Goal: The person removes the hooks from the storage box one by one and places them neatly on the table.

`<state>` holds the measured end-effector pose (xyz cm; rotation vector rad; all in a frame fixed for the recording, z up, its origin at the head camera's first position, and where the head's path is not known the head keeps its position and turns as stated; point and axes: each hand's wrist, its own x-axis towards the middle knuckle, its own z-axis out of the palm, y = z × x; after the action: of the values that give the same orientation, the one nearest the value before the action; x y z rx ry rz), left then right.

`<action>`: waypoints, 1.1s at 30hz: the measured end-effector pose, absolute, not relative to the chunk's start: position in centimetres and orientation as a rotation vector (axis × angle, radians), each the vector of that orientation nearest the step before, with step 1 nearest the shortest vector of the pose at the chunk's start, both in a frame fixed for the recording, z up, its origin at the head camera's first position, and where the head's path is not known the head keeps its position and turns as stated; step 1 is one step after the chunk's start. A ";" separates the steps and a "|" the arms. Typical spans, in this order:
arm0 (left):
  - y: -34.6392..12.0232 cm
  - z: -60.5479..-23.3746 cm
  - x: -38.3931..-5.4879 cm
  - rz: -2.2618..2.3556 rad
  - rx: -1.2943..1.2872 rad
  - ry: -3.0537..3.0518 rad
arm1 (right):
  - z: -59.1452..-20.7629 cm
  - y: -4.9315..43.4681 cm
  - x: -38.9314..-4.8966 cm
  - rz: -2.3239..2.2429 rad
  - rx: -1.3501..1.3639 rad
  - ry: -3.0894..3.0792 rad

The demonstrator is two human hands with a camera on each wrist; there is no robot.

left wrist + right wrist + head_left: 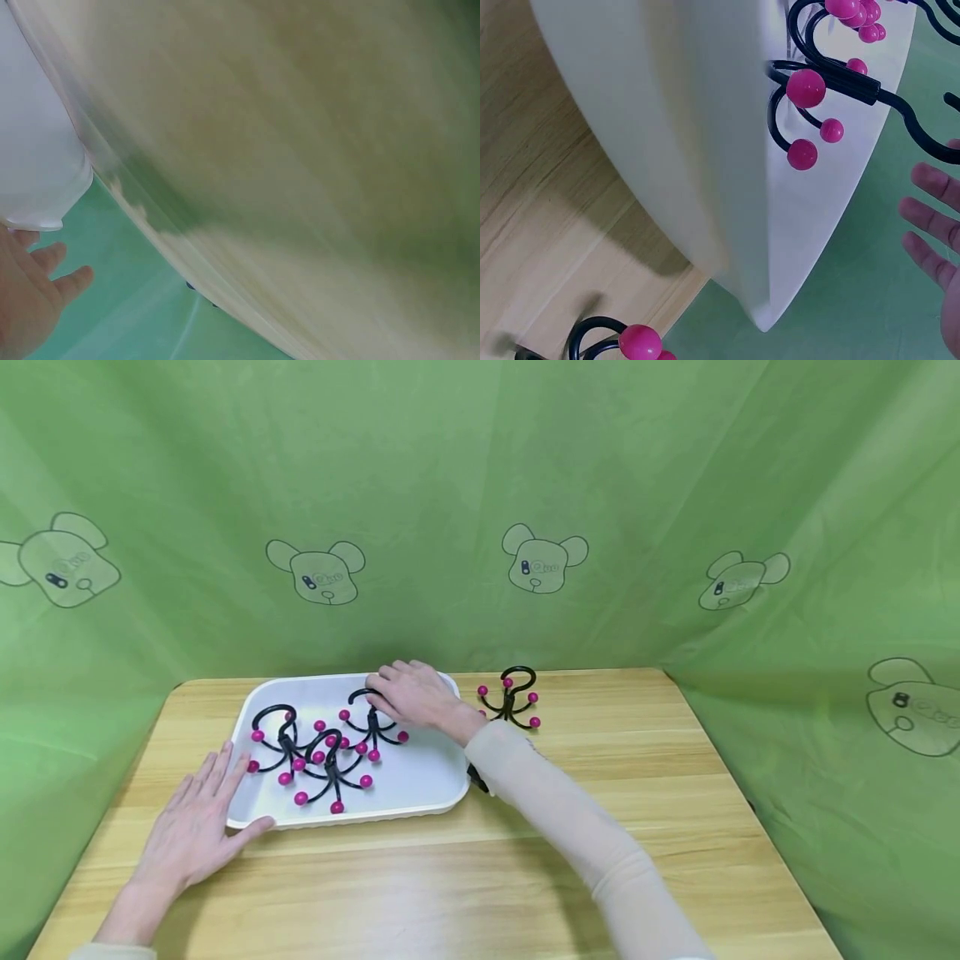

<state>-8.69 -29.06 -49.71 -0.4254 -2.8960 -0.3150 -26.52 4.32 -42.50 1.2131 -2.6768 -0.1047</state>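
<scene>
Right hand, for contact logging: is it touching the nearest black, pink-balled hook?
Cannot tell: the hand partly hides the hook (head view); right wrist view crops both.

Black hooks carry bright pink balls. The tray is plain white, the table pale yellow-brown wood grain, the right sleeve beige, the curtain green with dark-outlined cartoon animal heads.

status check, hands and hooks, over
Left hand at near left corner of white tray. Right hand by black hook, grip unclear. Three hooks in tray, one outside. No obstruction seen.
</scene>
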 end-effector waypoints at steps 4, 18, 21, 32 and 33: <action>-29.1 -49.8 -8.7 -0.314 -0.430 -2.897 | -42.4 4.6 -26.3 -0.109 1.218 -2.657; -29.1 -49.7 -8.8 -0.313 -0.430 -2.907 | -41.3 6.2 -25.9 -0.105 1.187 -2.666; -29.2 -49.7 -8.7 -0.307 -0.428 -2.909 | -40.9 6.6 -25.9 -0.121 1.173 -2.666; -29.2 -49.7 -8.8 -0.305 -0.429 -2.910 | -40.0 8.1 -25.2 -0.100 1.150 -2.662; -29.2 -49.7 -8.8 -0.304 -0.430 -2.911 | -39.9 8.3 -25.1 -0.093 1.152 -2.655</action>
<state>-8.77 -29.17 -49.72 -0.4304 -2.9108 -0.3045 -25.10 8.28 -39.93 1.1520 -2.6550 -0.0925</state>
